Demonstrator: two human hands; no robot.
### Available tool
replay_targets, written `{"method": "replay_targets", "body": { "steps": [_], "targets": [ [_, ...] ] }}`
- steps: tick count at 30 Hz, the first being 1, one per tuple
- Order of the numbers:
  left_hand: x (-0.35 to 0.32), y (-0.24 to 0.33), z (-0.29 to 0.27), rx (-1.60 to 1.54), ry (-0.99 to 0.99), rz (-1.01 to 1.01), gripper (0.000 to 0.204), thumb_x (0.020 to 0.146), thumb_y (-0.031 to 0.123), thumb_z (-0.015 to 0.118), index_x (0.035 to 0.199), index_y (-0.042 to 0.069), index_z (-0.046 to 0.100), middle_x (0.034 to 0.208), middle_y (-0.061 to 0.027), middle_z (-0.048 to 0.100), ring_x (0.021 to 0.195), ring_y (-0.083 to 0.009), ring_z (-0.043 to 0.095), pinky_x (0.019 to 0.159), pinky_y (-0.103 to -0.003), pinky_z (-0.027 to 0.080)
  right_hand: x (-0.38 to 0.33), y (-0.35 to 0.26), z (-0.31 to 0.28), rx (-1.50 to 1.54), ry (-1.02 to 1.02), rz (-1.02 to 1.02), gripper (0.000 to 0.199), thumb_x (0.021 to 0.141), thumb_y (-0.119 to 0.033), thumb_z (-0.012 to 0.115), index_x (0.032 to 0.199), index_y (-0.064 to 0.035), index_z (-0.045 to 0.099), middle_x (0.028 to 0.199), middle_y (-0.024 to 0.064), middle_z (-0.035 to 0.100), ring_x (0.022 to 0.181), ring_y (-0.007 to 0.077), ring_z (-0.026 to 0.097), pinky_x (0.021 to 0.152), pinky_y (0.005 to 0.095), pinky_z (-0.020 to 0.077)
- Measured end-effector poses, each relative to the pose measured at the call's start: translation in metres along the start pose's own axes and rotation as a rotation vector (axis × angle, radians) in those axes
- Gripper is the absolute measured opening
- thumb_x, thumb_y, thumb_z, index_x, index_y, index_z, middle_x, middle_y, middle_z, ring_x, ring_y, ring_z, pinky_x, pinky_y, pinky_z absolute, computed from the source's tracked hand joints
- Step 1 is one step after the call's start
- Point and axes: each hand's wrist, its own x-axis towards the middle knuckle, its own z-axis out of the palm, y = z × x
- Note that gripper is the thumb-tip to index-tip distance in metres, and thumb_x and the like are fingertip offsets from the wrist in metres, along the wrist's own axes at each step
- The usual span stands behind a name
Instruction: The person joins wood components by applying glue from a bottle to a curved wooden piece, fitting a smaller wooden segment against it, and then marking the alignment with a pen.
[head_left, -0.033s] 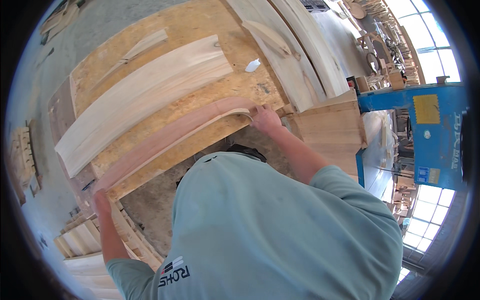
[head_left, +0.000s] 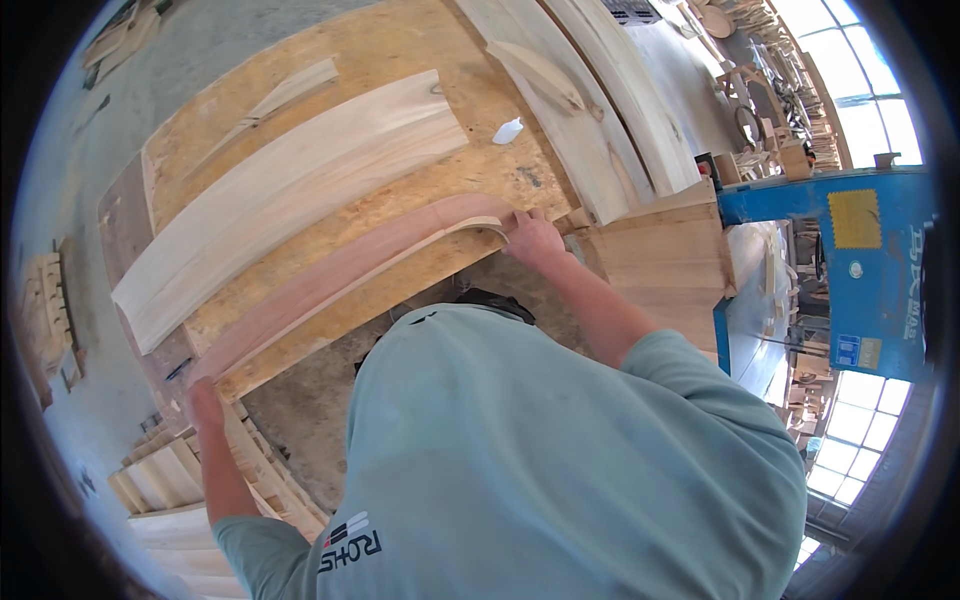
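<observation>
Across the chipboard desk (head_left: pixel 400 60), we are gripping a long curved reddish wooden strip (head_left: pixel 340 272), left hand (head_left: pixel 203 403) clasping one end, right hand (head_left: pixel 533 238) clasping the other.

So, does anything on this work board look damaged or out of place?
Nothing looks damaged. The left hand and right hand hold the ends of a reddish curved wood strip on the chipboard table. Only a small white scrap lies loose beside the pale plank.

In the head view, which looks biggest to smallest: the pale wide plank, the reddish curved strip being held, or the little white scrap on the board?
1. Pale wide plank
2. Reddish curved strip, similar length but much narrower
3. White scrap, by far the smallest
</observation>
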Motion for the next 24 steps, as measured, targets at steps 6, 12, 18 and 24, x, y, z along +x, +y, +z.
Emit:
{"method": "replay_targets", "body": {
  "steps": [6, 12, 18, 24],
  "targets": [
    [0.001, 0.021, -0.016, -0.052, -0.013, -0.07, 0.026, 0.085, 0.011, 0.056, 0.104, 0.005, 0.074, 0.102, -0.026, 0.068, 0.099, -0.0433, 0.066, 0.084, -0.047, 0.053, 0.017, 0.012, 0.023, 0.078, 0.111, -0.028, 0.076, 0.073, -0.026, 0.082, 0.139, -0.0057, 0.049, 0.13, 0.0232, 0.056, 0.126, 0.0407, 0.054, 0.104, 0.0471, 0.0478],
    [0.006, 0.04, -0.065, -0.009, -0.098, 0.038, 0.018, 0.083, 0.014, 0.064, 0.094, 0.007, 0.076, 0.094, -0.0225, 0.07, 0.093, -0.0414, 0.068, 0.081, -0.048, 0.053, 0.003, 0.009, -0.014, 0.016, 0.141, -0.017, 0.057, 0.073, -0.022, 0.073, 0.127, -0.005, 0.06, 0.124, 0.0249, 0.059, 0.115, 0.0427, 0.06, 0.097, 0.0486, 0.0514],
    [0.045, 0.0, -0.08, 0.121, -0.465, 0.19, 0.015, 0.076, 0.014, 0.074, 0.089, 0.007, 0.076, 0.092, -0.0204, 0.071, 0.091, -0.0382, 0.069, 0.081, -0.046, 0.054, -0.006, -0.009, -0.106, -0.006, -0.092, -0.072, 0.028, 0.072, -0.021, 0.065, 0.085, 0.002, 0.073, 0.09, 0.0257, 0.07, 0.086, 0.0389, 0.07, 0.08, 0.047, 0.0558],
    [0.055, 0.037, -0.066, -0.118, -0.449, 0.223, 0.063, 0.065, 0.027, 0.088, 0.12, 0.005, 0.067, 0.118, -0.0171, 0.069, 0.111, -0.0345, 0.066, 0.096, -0.043, 0.051, 0.001, -0.025, -0.133, -0.065, -0.055, -0.101, 0.031, 0.07, -0.025, 0.066, 0.081, 0.003, 0.073, 0.081, 0.0249, 0.07, 0.08, 0.0392, 0.069, 0.074, 0.0459, 0.0554]
  ]
}}
